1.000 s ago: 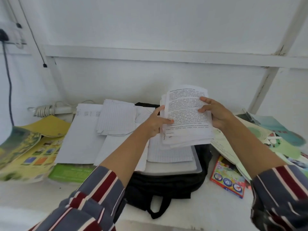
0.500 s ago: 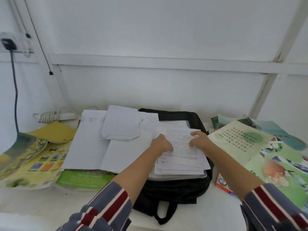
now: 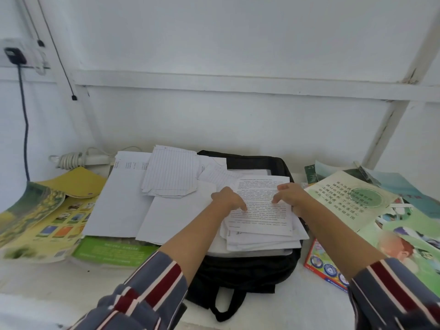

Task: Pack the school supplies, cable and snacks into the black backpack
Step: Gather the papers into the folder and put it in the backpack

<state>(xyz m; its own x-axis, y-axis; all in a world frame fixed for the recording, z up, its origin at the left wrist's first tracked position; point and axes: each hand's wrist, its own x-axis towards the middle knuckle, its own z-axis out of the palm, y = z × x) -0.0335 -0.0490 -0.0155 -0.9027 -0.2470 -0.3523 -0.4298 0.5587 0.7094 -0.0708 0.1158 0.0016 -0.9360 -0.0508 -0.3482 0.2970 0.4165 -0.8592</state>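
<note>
Atop black backpack (image 3: 250,270), hands (image 3: 228,198) (image 3: 289,195) pressing paper stack (image 3: 262,221)

Blocked across the top of the black fabric backpack (image 3: 250,270) by a stack of printed white paper sheets (image 3: 262,225), with the left hand (image 3: 227,200) and right hand (image 3: 291,196) both pressing flat on it. Hemmed in on the left by loose white and lined paper sheets (image 3: 119,206) overlapping the bag's far corner, then a green-covered book (image 3: 112,250) and yellow glossy booklets (image 3: 47,225) beyond. Crowded on the right by a red-edged colourful card box (image 3: 326,267) just beside the bag and green illustrated leaflets (image 3: 345,201) fanned out to the edge. Free room over the bare white tabletop (image 3: 47,282) at the near left, and above everything along the plain white wall (image 3: 238,44).
</note>
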